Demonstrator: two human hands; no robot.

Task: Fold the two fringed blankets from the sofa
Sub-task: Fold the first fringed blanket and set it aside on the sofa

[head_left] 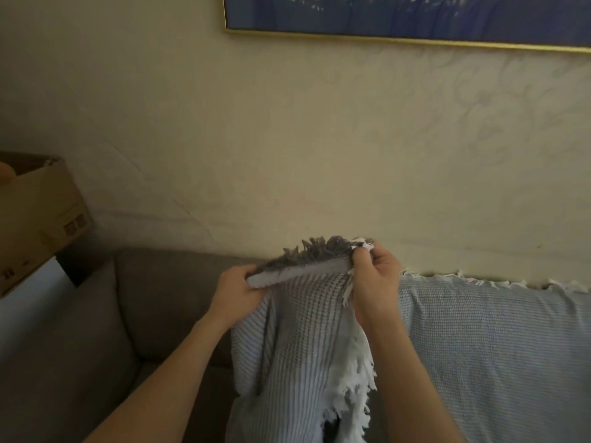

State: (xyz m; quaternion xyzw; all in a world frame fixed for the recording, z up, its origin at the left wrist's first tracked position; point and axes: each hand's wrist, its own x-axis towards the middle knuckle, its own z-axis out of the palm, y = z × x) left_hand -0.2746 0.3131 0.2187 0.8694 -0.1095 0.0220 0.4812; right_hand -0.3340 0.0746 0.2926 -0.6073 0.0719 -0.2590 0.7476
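A pale blue-grey woven blanket [300, 340] with grey and white fringe hangs in front of the sofa, held up by its top edge. My left hand [236, 292] grips the left end of that edge. My right hand [374, 276] pinches the right end, where white fringe sticks up between the fingers. More white fringe runs down the blanket's right side. A second light blue fringed blanket [492, 343] lies draped over the sofa back at the right, its white fringe along the top against the wall.
The grey sofa [160, 298] fills the lower left, with its backrest against a cream wall. A cardboard box [35, 215] stands beside the sofa's left end. A gold-framed blue picture [415, 17] hangs high on the wall.
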